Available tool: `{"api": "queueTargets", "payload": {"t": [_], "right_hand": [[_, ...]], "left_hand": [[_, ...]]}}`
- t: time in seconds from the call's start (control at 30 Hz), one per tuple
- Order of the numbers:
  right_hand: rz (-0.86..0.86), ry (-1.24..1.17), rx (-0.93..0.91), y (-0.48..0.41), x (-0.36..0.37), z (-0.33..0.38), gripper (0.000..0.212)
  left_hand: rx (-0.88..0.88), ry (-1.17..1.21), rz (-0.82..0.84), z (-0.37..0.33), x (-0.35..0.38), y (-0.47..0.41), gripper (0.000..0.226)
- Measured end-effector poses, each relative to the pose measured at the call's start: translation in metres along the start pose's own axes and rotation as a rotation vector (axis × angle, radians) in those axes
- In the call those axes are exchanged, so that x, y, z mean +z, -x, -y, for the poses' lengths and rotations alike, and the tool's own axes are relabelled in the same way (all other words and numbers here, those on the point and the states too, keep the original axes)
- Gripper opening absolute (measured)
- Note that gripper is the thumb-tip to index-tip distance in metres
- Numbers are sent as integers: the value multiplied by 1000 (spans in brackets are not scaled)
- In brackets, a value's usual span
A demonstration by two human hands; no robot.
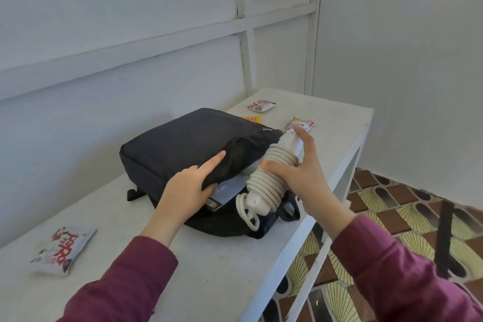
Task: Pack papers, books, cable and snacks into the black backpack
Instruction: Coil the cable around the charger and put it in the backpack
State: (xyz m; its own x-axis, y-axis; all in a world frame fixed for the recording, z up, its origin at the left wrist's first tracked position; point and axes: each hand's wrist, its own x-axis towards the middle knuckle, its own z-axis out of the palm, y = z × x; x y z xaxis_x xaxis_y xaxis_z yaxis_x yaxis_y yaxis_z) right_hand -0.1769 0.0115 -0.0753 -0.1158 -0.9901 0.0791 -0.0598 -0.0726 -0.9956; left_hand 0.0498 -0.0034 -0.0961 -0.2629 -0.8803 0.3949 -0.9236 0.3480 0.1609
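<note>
Cable point(269, 175), coiled round its stiff white block, hangs at the mouth of the black backpack point(183, 141) on the counter point(222, 269). Your right hand point(303, 172) curls its fingers point(305, 141) round the coils; your left hand point(187, 188) grips the flap open. Hold mid-bundle, since loose loops look likely to slip.

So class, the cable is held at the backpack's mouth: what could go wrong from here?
1. The loose loop hanging off the coiled white cable in the right hand may snag at the opening of the black backpack.
2. The bulky coil could crumple the papers showing at the mouth, which the left hand holds open only narrowly.
</note>
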Motion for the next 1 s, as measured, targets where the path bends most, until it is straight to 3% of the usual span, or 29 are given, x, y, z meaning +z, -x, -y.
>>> {"api": "queueTargets", "payload": {"t": [0.13,0.47,0.67,0.8,1.0], "right_hand": [[-53,-200,79,-10,24,-2,86],[-106,-297,187,6,100,-33,90],[42,165,308,1,103,-37,96],[138,157,242,-6,88,-31,93],[-16,14,317,-11,82,-31,82]], "left_hand": [[-85,228,-63,9,-22,-8,72],[-104,317,-106,14,-50,-20,68],[-99,352,-87,14,-44,-12,68],[-108,373,-80,14,-41,-11,69],[-113,375,-77,12,-43,-12,70]]}}
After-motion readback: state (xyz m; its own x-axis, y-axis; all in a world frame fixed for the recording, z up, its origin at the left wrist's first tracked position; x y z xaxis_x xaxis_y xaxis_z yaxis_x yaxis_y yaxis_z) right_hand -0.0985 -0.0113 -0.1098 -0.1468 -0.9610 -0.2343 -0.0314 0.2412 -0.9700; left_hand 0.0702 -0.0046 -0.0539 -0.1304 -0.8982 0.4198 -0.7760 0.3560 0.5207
